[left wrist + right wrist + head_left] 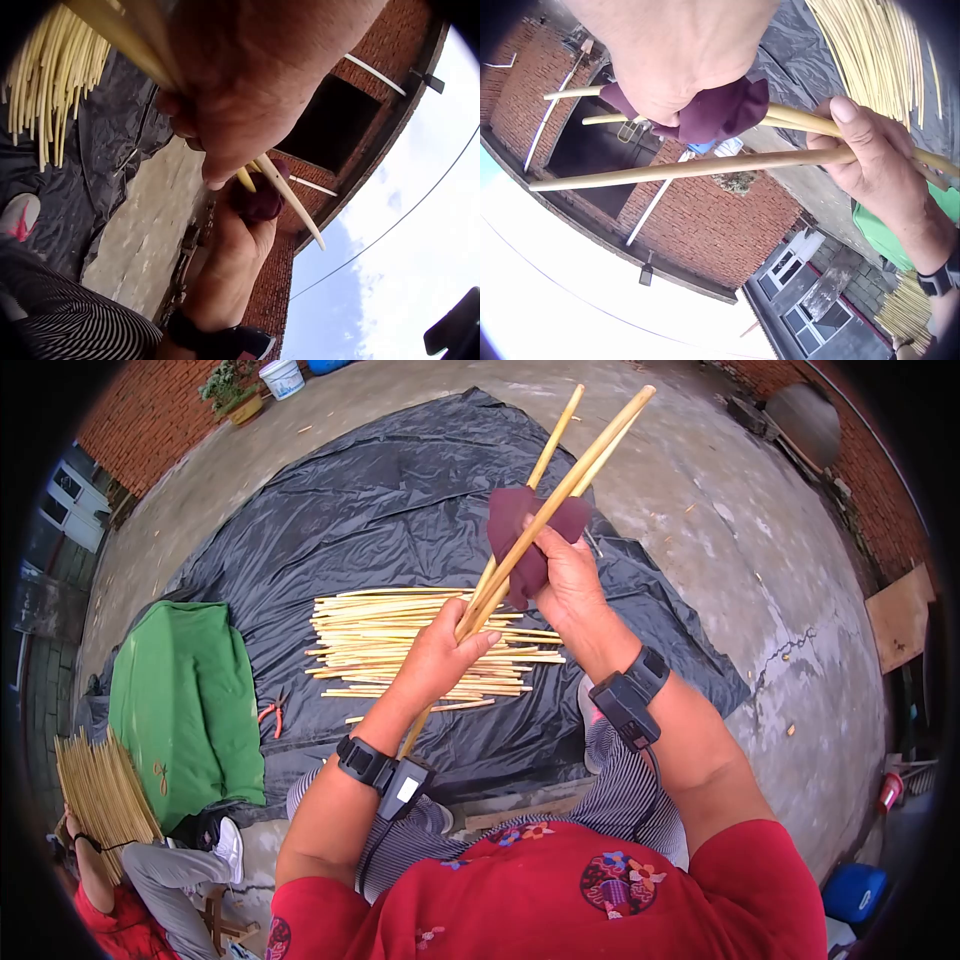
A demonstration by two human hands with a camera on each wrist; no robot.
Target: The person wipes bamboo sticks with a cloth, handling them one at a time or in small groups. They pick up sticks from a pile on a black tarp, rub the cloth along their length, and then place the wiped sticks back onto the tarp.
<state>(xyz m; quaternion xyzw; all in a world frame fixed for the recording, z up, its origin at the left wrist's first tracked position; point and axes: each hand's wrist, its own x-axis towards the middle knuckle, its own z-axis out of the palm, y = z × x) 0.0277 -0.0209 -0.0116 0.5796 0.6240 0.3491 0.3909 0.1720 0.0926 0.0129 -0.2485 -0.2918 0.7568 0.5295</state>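
Note:
My left hand (438,657) grips a few long, pale peeled sticks (622,420) near their lower part, thumb laid along them. They slant up and away to the right in the head view. Higher up, my right hand (574,584) holds a dark purple cloth (508,520). In the right wrist view the cloth (731,112) wraps around two of the sticks, while a third stick (682,169) runs outside it. The right fingers are partly hidden by the cloth. Below my hands, many similar sticks (400,628) lie in a flat pile on a black plastic sheet (390,490).
Red-handled pliers (276,712) lie left of the pile, beside a green cloth (185,700). At the lower left another person in a red top (105,910) sits holding a bundle of sticks (105,795). A wooden board (900,618) leans at the right.

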